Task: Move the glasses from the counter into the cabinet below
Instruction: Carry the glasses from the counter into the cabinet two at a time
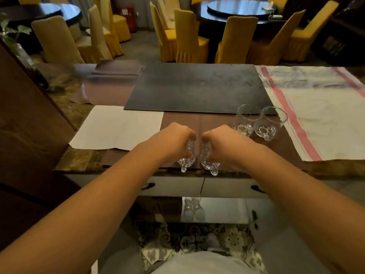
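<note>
step: carry | left hand (173, 142) and right hand (221, 143) each clasp a glass at counter edge (88, 165) | two glasses (258, 121) wait at 2 o'clock | next: lower into cabinet (223, 210) at 6 o'clock

At your twelve o'clock lies a matte charcoal-black mat (194, 87). At ten o'clock you see a plain white sheet (118, 126) on the brown runner (197, 120). At two o'clock sits an off-white cloth (324, 115) edged with a pink-red stripe. The clear, colourless glasses (259, 121) stand at one o'clock. The counter (79, 161) edge shows mottled brown-gold marble. At six o'clock the floor (187, 238) carries a dark ornate pattern on cream. Far off, yellow chair covers (189, 36) ring dark round tables (239, 8).
</note>
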